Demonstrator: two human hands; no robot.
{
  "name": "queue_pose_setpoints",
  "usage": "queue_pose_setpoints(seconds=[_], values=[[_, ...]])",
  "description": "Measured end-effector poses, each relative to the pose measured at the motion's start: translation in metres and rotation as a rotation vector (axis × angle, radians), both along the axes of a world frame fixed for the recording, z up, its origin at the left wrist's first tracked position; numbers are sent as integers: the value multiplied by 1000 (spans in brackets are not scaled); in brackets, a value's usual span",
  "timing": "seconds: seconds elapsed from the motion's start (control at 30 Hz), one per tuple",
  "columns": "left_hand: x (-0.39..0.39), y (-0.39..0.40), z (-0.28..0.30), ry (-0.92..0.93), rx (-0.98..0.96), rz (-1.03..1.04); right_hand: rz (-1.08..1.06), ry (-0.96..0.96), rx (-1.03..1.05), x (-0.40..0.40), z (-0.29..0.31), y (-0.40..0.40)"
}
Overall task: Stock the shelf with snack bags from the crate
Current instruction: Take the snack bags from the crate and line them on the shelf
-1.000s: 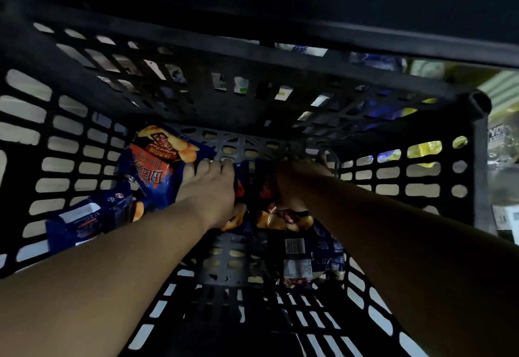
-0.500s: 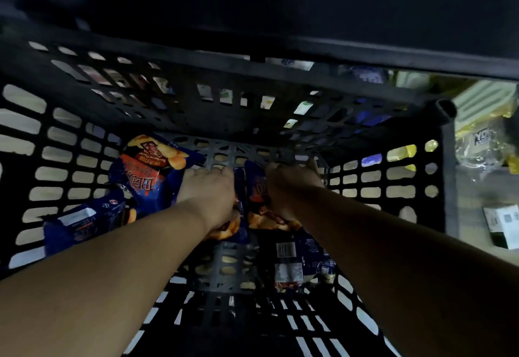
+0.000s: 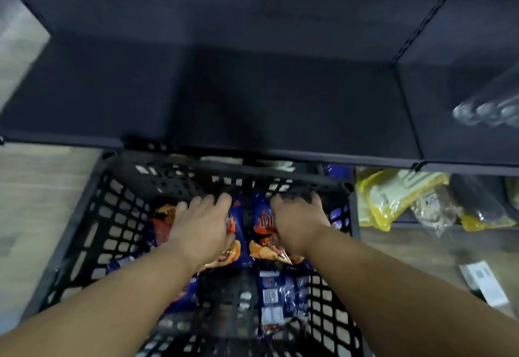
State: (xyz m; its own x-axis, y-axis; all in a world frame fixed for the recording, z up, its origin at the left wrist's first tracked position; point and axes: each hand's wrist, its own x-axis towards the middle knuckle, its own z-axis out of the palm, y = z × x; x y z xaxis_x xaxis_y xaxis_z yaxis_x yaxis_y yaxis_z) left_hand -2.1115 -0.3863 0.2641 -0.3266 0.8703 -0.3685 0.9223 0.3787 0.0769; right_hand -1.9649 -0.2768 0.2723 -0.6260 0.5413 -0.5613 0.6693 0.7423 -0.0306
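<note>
Now | blue-and-orange foil snack bags (image 3: 238, 233) in black lattice plastic crate (image 3: 92, 216), frame centre | left hand (image 3: 200, 227), right hand (image 3: 295, 224): each grip curled over a bag | likely light, crinkly, slippery, crushable; hold top seams, gently | dark shelf (image 3: 252, 98) above.

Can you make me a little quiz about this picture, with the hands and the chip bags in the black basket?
1. True or false: both hands, the left hand and the right hand, are down inside the black crate.
2. What colour are most of the snack bags, like the bag under the left hand and the bag under the right hand? A) green B) dark blue C) pink
3. Fill in the word: the dark shelf right above the crate has ___ snack bags on it so far.

Key
1. True
2. B
3. no
</note>
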Motion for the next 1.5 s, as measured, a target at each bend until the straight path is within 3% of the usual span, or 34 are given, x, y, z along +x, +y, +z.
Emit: queue_pose_setpoints(seconds=[0.4, 0.77, 1.03, 1.2, 1.5], values=[[-3, 6, 210, 133, 296, -16, 51, 211, 247, 9, 213, 12], [-8, 27, 355, 247, 661, -118, 77, 374, 525, 22, 373, 32], [-22, 72, 414, 266, 781, -200, -40, 407, 705, 28, 430, 68], [-20, 106, 433, 250, 759, -244, -139, 386, 746, 38, 442, 90], [-21, 167, 431, 267, 721, -195, -72, 383, 722, 36, 440, 149]])
